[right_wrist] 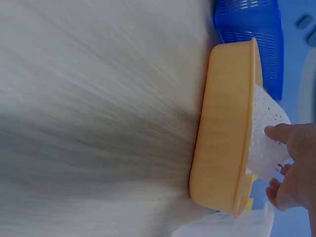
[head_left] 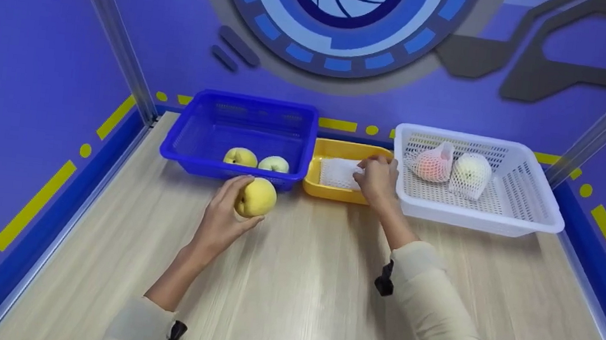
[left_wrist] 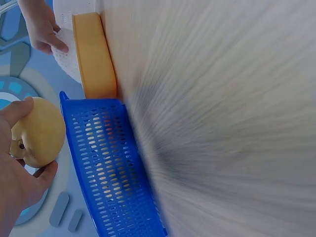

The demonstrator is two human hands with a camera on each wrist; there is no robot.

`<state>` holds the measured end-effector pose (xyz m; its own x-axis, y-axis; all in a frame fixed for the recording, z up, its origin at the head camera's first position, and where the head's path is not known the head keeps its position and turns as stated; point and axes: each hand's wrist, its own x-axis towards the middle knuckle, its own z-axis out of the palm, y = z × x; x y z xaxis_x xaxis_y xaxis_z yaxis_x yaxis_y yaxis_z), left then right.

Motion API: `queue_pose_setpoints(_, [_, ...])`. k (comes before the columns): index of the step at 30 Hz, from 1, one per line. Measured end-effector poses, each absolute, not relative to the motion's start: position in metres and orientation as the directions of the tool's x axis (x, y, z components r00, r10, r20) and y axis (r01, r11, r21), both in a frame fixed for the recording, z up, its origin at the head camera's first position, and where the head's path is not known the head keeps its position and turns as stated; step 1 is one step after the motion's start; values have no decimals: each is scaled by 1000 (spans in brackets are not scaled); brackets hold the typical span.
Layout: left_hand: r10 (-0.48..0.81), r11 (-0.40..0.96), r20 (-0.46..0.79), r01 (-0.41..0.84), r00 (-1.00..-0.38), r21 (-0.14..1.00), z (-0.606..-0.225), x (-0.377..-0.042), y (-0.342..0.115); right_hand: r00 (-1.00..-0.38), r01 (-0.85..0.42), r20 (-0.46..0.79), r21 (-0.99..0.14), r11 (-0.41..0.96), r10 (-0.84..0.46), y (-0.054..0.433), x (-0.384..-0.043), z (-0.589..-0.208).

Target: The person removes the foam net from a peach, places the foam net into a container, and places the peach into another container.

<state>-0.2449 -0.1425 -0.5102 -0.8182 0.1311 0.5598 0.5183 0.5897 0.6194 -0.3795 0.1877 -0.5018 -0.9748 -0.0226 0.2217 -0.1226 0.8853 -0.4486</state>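
My left hand (head_left: 223, 209) grips a round yellow fruit (head_left: 258, 198), peach-like with a dimple, in front of the blue basket (head_left: 235, 171). Thumb and fingers clasp its sides, and it is clear of the table. Inside the blue basket lie another yellow fruit (head_left: 241, 157) and a pale green fruit (head_left: 274, 163). Over the yellow-orange tray (head_left: 337, 194), my right hand (head_left: 379, 181) pinches the edge of a white foam net (head_left: 338, 172). In the right wrist view the thumb lies on the net (right_wrist: 266, 116), which rises above the tray rim; some fingertips are hidden.
Right of the tray stands a white basket (head_left: 478, 218), holding a pink fruit (head_left: 433, 164) and a pale fruit (head_left: 470, 173), both in foam nets. The three containers stand in a row by the back wall (head_left: 355, 105) on the wooden table (head_left: 291, 281).
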Motion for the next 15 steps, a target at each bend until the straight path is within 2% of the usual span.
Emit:
queue_pose_setpoints(6, [136, 594, 562, 521, -816, 613, -508, -246, -144, -985, -95, 171, -370, 924, -32, 183, -387, -507])
queue_pose_setpoints(12, [131, 611, 558, 510, -820, 605, -506, -245, -148, -990, -59, 141, -479, 876, 10, 183, -393, -514])
queue_pose_setpoints(15, [131, 613, 557, 509, -820, 605, -506, -244, -149, -990, -30, 136, -487, 873, 42, 184, -392, -517])
